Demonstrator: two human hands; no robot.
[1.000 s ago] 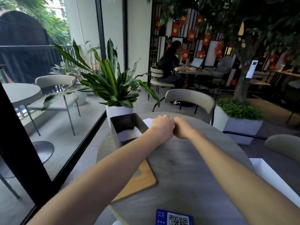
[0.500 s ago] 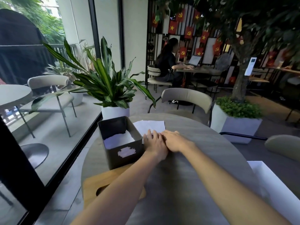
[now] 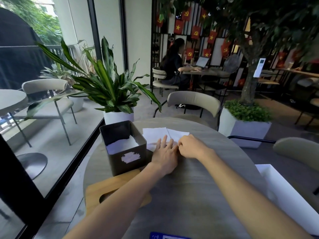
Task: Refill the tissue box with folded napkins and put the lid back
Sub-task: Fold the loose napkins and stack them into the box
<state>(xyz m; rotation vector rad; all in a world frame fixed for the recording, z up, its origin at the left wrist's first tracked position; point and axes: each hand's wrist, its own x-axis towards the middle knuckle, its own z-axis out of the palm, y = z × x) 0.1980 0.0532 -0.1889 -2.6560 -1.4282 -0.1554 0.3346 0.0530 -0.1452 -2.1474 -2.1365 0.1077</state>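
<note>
A dark square tissue box [image 3: 126, 158] stands open on the round grey table [image 3: 198, 187], with white folded napkins [image 3: 121, 145] inside. Its wooden lid [image 3: 112, 192] lies flat on the table in front of the box, partly under my left forearm. White napkins [image 3: 160, 133] lie spread on the table to the right of the box. My left hand [image 3: 165, 154] presses flat on them, fingers apart. My right hand [image 3: 193, 148] pinches a napkin edge next to my left fingertips.
A white tray [image 3: 283, 192] sits at the table's right edge. A blue QR card [image 3: 165, 236] lies at the near edge. A potted plant [image 3: 110, 94] stands behind the box, chairs [image 3: 195, 102] beyond the table, and a glass wall to the left.
The view has dropped toward the table. My hands went from closed fists together to the left flattened on the napkins and the right pinching an edge.
</note>
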